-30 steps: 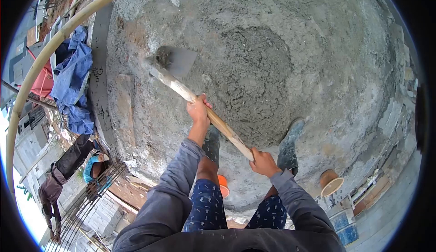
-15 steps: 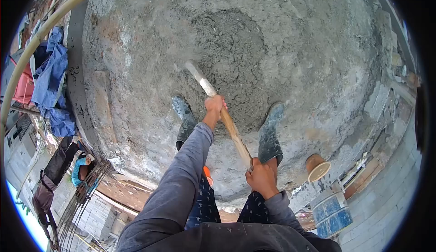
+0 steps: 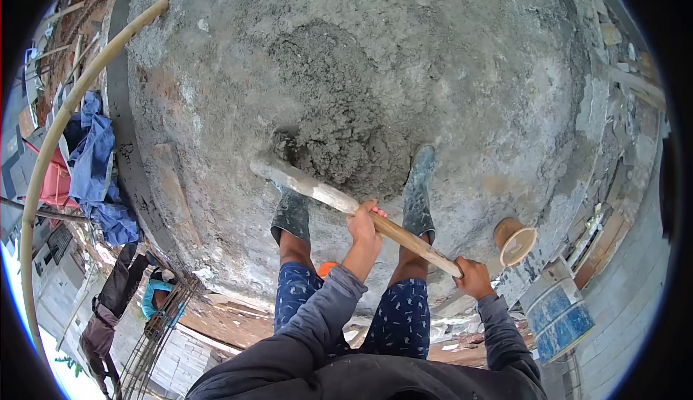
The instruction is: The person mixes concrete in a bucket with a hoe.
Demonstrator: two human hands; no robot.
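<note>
My left hand [image 3: 365, 221] is wrapped round the middle of a wooden handle [image 3: 411, 240]. Near the handle's lower right end, my right hand [image 3: 474, 278] grips it too. The handle slants up to the left, and its cement-caked far end [image 3: 268, 165] rests at the lower left edge of a wet mortar heap [image 3: 346, 137]. Whatever blade it has is hidden in the mix. My boots stand on either side, the left one [image 3: 292, 212] partly behind the tool and the right one [image 3: 419, 191] right of the heap.
A round tan container [image 3: 514, 241] stands right of my legs, with a blue-and-white bucket [image 3: 559, 313] below it. A curved pole [image 3: 61, 122] and blue cloth [image 3: 94, 169] are at the left. A person in a blue top [image 3: 154, 295] is at the lower left.
Both hands have moved down and to the right with the handle, which now lies flatter. Its far end has come down and left, and the mortar near my boots looks freshly disturbed.
</note>
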